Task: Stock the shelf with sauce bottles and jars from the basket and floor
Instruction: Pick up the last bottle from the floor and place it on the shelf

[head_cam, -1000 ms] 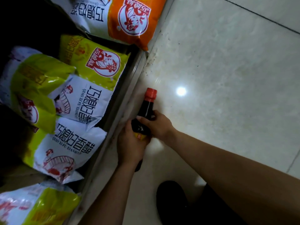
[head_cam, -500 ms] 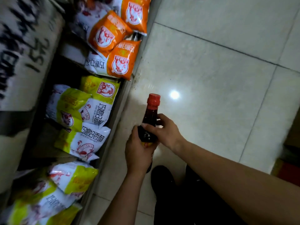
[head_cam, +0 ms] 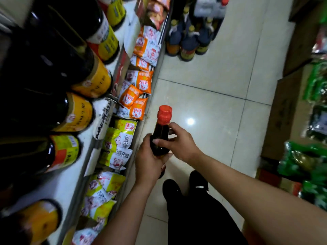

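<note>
A dark sauce bottle with a red cap (head_cam: 161, 131) is held upright in the air over the aisle floor. My left hand (head_cam: 148, 161) grips its lower body from the left. My right hand (head_cam: 178, 141) wraps its shoulder from the right, thumb across the front. On the left runs the white shelf (head_cam: 70, 174), where large dark bottles with yellow and orange labels (head_cam: 77, 114) stand in a row. Several more dark bottles (head_cam: 187, 41) stand on the floor farther up the aisle.
The bottom shelf holds orange pouches (head_cam: 139, 85) and yellow-green pouches (head_cam: 118, 140). Cardboard boxes (head_cam: 286, 110) and green packets (head_cam: 307, 156) line the right side. Pale floor tiles (head_cam: 203, 96) run between them. My black shoes (head_cam: 184, 188) are below the hands.
The bottle has been lifted from the floor beside the bottom shelf to a higher position, still in both hands. My view has risen, bringing the upper shelf bottles and the aisle into sight.
</note>
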Demonstrator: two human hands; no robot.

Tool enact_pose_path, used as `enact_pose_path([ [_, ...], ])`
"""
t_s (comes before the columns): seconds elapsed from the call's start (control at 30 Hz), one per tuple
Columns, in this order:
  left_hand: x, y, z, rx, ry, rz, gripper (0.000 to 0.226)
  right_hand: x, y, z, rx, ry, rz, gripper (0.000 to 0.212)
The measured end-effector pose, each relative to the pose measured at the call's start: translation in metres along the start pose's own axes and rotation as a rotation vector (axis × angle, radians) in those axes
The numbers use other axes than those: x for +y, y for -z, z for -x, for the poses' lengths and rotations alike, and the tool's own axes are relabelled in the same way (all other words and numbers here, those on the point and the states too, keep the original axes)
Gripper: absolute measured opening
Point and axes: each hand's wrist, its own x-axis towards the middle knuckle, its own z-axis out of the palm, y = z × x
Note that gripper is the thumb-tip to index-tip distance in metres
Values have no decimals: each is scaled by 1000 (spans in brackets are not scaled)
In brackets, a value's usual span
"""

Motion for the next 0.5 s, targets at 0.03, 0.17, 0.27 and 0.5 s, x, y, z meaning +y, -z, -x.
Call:
enact_pose_path([
  [0.03, 15, 9, 8, -7, -18, -5, 65, -13, 7, 11, 3, 8, -11, 45],
  [0.17, 61, 42, 33, 17, -68, -46, 72, -65, 22, 50, 5, 55, -61, 42],
  [0.27, 104, 70, 55, 37, -105, -44, 69, -110, 34, 81, 56, 105, -70, 44],
  [0.5, 174, 129, 108, 71, -199, -76, 74, -184, 44, 145, 100, 185, -75, 41],
])
